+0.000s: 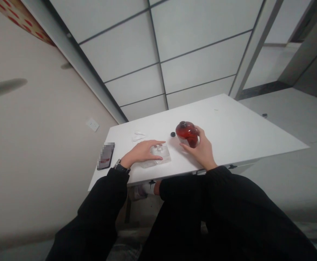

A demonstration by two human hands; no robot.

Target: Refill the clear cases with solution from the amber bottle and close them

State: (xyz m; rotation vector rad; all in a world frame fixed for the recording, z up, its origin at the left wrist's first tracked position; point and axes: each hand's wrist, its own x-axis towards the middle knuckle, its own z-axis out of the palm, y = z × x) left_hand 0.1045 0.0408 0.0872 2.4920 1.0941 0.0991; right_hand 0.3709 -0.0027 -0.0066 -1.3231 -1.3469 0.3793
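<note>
My right hand (pixel 203 150) is wrapped round a rounded, see-through red bottle (pixel 186 133) with liquid in it, near the middle of the white table (pixel 242 127). A small black cap (pixel 173 134) lies just left of the bottle. My left hand (pixel 144 150) is stretched out, thumb and fingers apart, around a clear square container (pixel 164 155). Whether its fingers touch the container I cannot tell. Beside it, partly under the left hand, lies another clear flat piece (pixel 149 164).
Small white cotton-swab-like items (pixel 139 136) lie behind my left hand. A phone (pixel 106 156) rests at the table's left edge. A small white bit (pixel 216 110) is at the far right. A wall with a socket (pixel 92 124) stands on the left, panelled doors (pixel 136 83) behind.
</note>
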